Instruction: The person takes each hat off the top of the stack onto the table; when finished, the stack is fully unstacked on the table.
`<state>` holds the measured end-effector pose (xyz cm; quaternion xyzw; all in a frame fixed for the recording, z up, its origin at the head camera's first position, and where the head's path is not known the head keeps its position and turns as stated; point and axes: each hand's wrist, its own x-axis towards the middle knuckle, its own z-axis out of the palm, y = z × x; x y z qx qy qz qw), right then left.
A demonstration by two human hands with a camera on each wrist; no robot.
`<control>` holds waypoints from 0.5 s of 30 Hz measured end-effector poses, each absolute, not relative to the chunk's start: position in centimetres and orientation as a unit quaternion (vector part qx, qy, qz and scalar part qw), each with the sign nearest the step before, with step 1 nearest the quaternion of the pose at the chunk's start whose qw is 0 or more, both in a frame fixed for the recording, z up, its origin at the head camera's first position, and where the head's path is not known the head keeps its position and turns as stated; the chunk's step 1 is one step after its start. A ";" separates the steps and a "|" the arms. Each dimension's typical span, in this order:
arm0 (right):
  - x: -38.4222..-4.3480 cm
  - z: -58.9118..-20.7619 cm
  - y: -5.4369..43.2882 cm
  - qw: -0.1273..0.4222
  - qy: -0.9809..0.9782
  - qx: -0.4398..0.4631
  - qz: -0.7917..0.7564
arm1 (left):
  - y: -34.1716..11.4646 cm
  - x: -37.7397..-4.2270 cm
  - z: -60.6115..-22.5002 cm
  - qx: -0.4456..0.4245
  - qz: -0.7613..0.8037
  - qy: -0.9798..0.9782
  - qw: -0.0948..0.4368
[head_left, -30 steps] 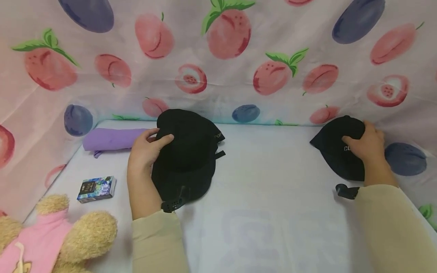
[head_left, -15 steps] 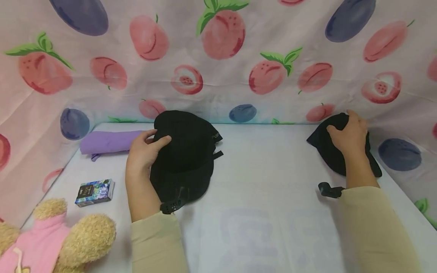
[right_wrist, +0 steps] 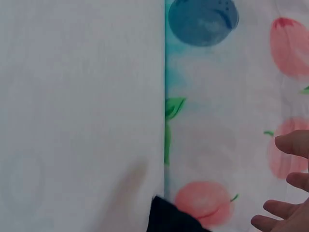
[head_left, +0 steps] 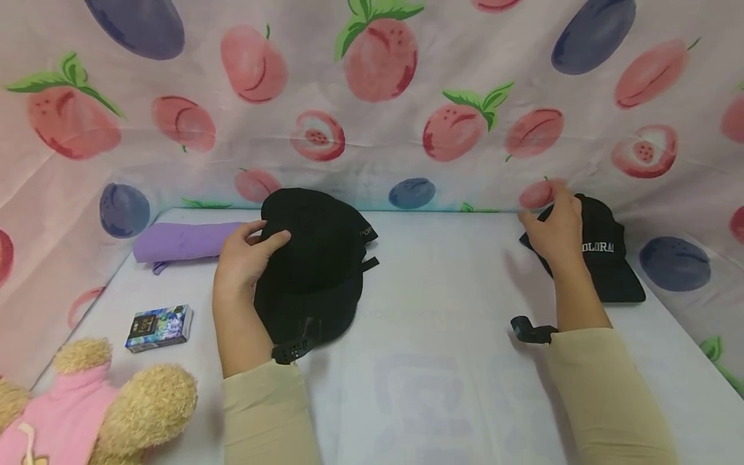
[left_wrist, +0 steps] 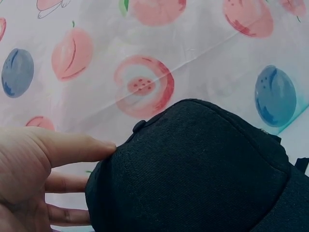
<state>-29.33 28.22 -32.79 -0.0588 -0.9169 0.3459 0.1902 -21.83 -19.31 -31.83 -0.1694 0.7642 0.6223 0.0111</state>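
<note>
My left hand [head_left: 245,255] pinches the crown edge of a black cap [head_left: 314,265], thumb on the near face and the other fingers behind. In the left wrist view the thumb [left_wrist: 84,147] presses the cap's dark cloth [left_wrist: 193,169]. A lettered black piece, perhaps a second cap, sticks out at its right; how they overlap is hidden. At the far right another black cap [head_left: 607,258] with white letters sits on the white surface, brim to the front. My right hand [head_left: 555,229] is raised in front of its left side, fingers spread and holding nothing.
A purple rolled bundle [head_left: 180,242] lies behind the left hand. Nearer are a small blue patterned box [head_left: 159,328] and a plush toy [head_left: 145,403] in pink. A fruit-print cloth [head_left: 378,142] hangs along the back and sides of the white surface [head_left: 442,310].
My right hand has let go of the right cap and moved left, uncovering its lettering. That cap now shows its brim toward the front right. The left hand keeps its grip, nearly still.
</note>
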 end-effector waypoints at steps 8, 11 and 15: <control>-28.5 -32.2 24.9 0.189 -0.896 -0.045 0.399 | -19.4 -21.9 -32.0 -0.160 0.624 0.765 0.016; -28.2 -32.1 23.2 0.182 -0.890 -0.039 0.417 | -19.6 -21.8 -32.1 -0.152 0.621 0.769 0.024; -27.7 -32.2 21.3 0.157 -0.875 -0.026 0.457 | -19.6 -21.8 -32.2 -0.140 0.620 0.771 0.035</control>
